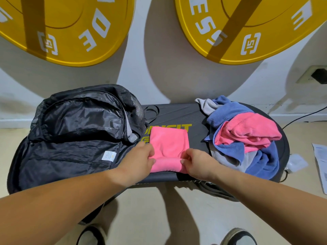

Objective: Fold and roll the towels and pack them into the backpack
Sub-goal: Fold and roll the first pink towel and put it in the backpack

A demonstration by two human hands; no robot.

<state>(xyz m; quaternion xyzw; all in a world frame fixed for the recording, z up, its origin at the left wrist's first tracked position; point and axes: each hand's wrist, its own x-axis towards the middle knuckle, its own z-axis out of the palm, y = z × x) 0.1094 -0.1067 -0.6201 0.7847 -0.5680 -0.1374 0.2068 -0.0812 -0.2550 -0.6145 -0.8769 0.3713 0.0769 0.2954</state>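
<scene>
A folded pink towel [168,144] lies in the middle of a black platform [178,114], its near end rolled into a short tube. My left hand [141,156] grips the left end of that roll. My right hand [196,160] pinches the right end. The black backpack [74,135] lies unzipped and spread wide on the left, its lining facing up. A loose pile of blue, pink and grey towels [246,137] sits on the platform's right side.
Two yellow weight plates [67,32] [247,30] lean on the white wall behind. A wall socket with a plug [315,75] and a black cable [304,115] are at right. Papers [321,165] lie on the floor. My shoes [237,237] show below.
</scene>
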